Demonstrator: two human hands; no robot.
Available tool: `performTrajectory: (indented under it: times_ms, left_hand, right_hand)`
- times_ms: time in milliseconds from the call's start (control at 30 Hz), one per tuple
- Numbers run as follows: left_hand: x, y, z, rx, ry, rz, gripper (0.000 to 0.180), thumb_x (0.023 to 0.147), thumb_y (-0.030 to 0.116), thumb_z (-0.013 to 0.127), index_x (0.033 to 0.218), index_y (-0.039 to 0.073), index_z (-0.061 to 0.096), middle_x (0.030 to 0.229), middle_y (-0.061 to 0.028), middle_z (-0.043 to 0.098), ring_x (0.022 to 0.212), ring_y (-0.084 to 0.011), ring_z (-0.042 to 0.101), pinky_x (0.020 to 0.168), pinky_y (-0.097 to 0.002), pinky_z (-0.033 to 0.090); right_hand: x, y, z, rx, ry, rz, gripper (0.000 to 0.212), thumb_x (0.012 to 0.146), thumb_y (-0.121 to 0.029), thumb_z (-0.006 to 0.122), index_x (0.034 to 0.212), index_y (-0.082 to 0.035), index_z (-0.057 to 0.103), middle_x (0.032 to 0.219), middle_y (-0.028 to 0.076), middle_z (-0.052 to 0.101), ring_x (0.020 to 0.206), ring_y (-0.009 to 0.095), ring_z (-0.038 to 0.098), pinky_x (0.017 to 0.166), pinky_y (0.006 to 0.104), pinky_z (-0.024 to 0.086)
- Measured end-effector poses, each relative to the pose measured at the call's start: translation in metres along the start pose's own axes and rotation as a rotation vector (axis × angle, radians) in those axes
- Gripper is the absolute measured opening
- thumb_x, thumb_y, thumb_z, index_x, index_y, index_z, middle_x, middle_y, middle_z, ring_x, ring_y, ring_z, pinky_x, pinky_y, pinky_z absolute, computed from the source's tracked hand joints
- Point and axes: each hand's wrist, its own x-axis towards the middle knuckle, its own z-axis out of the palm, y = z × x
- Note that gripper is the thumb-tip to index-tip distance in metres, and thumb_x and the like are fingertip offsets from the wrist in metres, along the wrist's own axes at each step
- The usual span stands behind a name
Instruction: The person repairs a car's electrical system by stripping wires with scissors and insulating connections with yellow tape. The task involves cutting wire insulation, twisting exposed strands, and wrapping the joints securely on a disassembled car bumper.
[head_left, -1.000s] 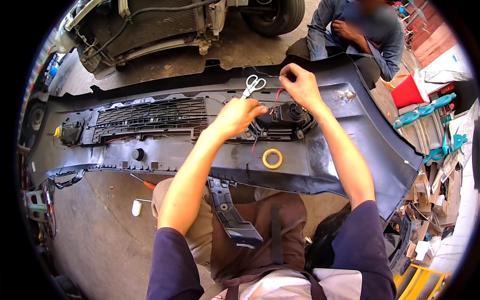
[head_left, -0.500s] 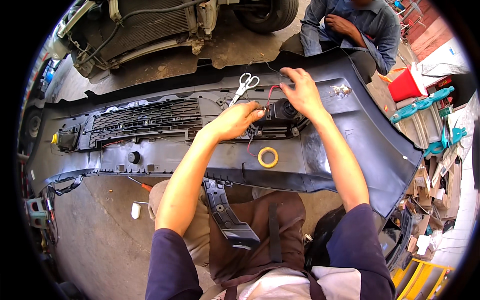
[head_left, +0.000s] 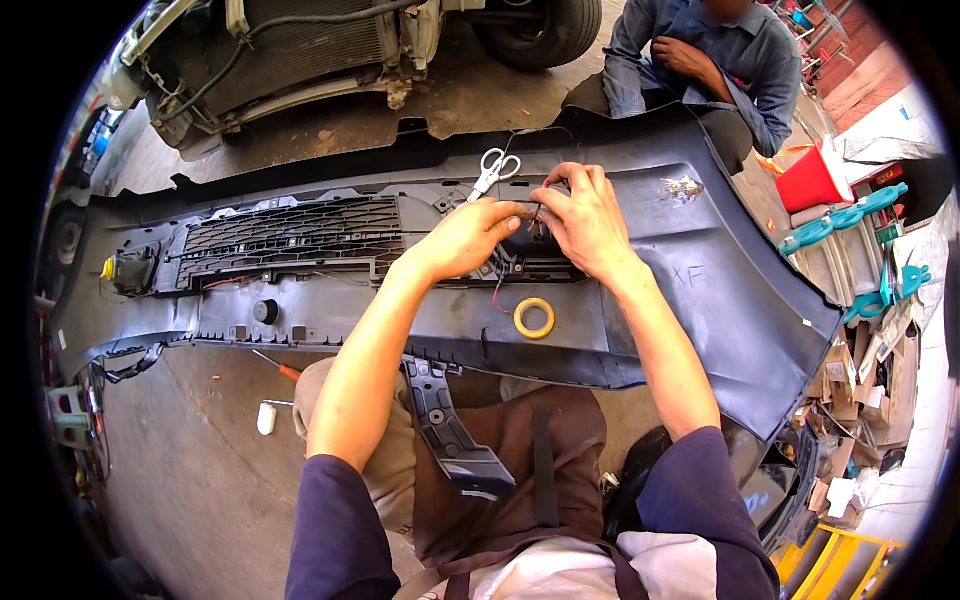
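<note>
On the black car bumper cover (head_left: 460,320), a lamp with a yellow cap (head_left: 108,268) sits left of a mesh grille (head_left: 290,240). The left hand (head_left: 468,238) curls its fingers beside white-handled scissors (head_left: 485,184), its grip too small to tell; a yellow tape roll (head_left: 518,318) lies nearer the person. A thin red wire (head_left: 546,184) is pinched in the right hand (head_left: 585,222), left of a red container (head_left: 808,184).

On the bumper (head_left: 735,325), scissors (head_left: 484,186) lie behind a tape roll (head_left: 534,334), right of the grille (head_left: 290,240).
</note>
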Motion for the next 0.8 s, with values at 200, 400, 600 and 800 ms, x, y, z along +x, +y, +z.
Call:
performTrajectory:
  times_ms: [200,400,600,800]
  left_hand:
    - [0.002,0.004,0.008,-0.227,0.142,-0.016,0.03,0.101,0.021,0.061,0.124,0.003,0.069,0.091,-0.0048,0.068,0.08,-0.0114,0.059,0.073,-0.0293,0.05]
    - [0.007,0.007,0.017,-0.457,0.182,-0.043,0.028,0.099,0.021,0.064,0.12,0.005,0.071,0.077,0.0045,0.058,0.067,-0.0036,0.049,0.057,-0.0216,0.04]
    - [0.008,0.006,0.002,-0.534,0.297,-0.046,0.026,0.1,0.019,0.063,0.119,0.004,0.071,0.074,0.0058,0.055,0.063,-0.0033,0.046,0.056,-0.0206,0.039]
    - [-0.005,-0.013,-0.037,-0.732,0.541,-0.087,0.025,0.102,0.019,0.061,0.116,0.0,0.07,0.074,-0.0002,0.059,0.061,-0.0079,0.05,0.056,-0.0209,0.041]
  right_hand:
    - [-0.006,0.008,-0.003,0.18,0.028,0.093,0.02,0.083,-0.011,0.075,0.102,-0.01,0.071,0.111,0.007,0.06,0.108,0.03,0.053,0.092,0.0404,0.048]
    - [-0.021,0.008,0.001,0.368,0.207,0.332,0.016,0.088,-0.014,0.073,0.103,-0.01,0.072,0.105,0.009,0.064,0.104,0.029,0.058,0.088,0.0386,0.049]
    - [-0.006,0.002,0.004,0.43,0.303,0.323,0.015,0.088,-0.01,0.07,0.102,-0.006,0.072,0.1,0.009,0.067,0.095,0.028,0.063,0.083,0.0373,0.051]
    - [0.097,0.023,0.011,0.422,0.134,0.2,0.02,0.089,-0.02,0.065,0.097,-0.003,0.073,0.096,0.013,0.073,0.091,0.033,0.069,0.08,0.0411,0.054]
